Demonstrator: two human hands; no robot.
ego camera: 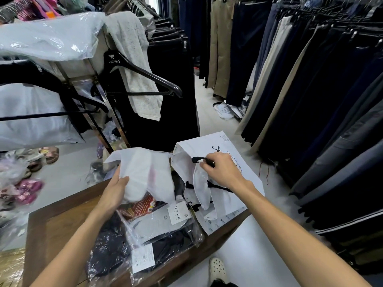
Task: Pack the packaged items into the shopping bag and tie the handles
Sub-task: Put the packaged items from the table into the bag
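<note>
**Bag-opening stage, nothing packed yet**

Starting far left: wooden bench [62,220] with a pile of clear-wrapped garments on it. Dark folded clothing in a crinkly poly bag [116,245] nearest the body, a grey-and-black packaged piece with an "OWEN" hang tag [178,212] just right of that, plus a red printed packet [143,204] peeking out underneath.

Left hand [116,189] clamped on a white plastic-wrapped bundle [145,172], thumb on top, fingers curled under its near edge, lifted a bit above the pile. Hard to say what's inside; a pinkish tint shows through.

Moving right: white shopping bag [217,162] with black print lying partly over the bench's right corner, mouth facing the pile. Right hand [221,168] pinching the black handle [202,159] and the top edge, fingers closed on it, pulling the opening up.

Looks like step one, getting the mouth open to load the first package. Next up, probably: hold that opening wide, slide the white bundle in flat, then feed the rest. Floppy plastic, so likely to snag on the rim. Tying handles still far off.
</note>
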